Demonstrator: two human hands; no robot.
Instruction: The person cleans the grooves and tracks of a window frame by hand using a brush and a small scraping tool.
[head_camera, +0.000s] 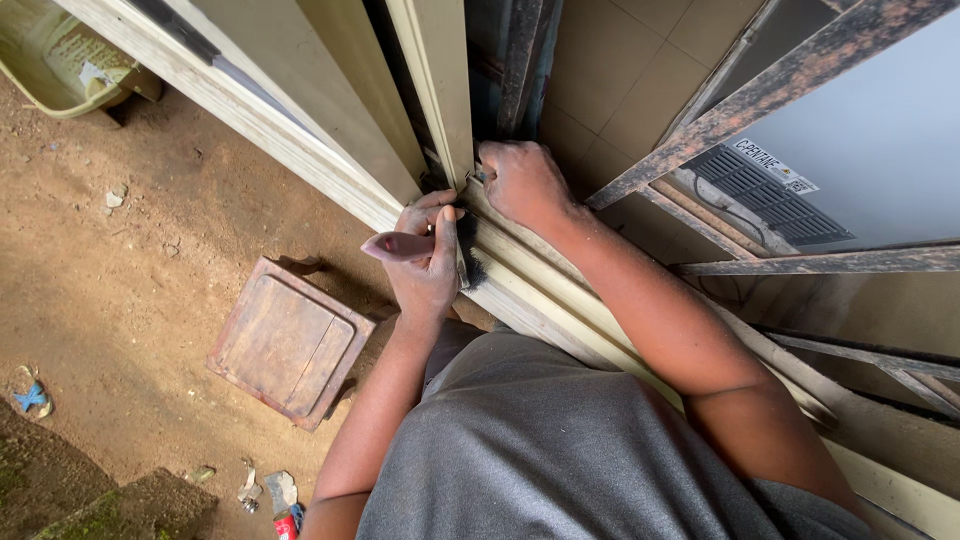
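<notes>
Left hand (428, 262) grips a brush (420, 245) — right hand (520, 180) fisted on the frame (545, 285), wooden stool (288, 340) nearby.

The left hand (425, 262) grips a paintbrush (430, 246) by its reddish-brown handle, dark bristles pressed to the cream door frame (440, 90); the right hand (520, 180) is closed against the frame just above, holding something too hidden to name; a small wooden stool (288, 340) stands on the dirt ground (120, 300); rusty metal bars (780, 85) cross at right.
</notes>
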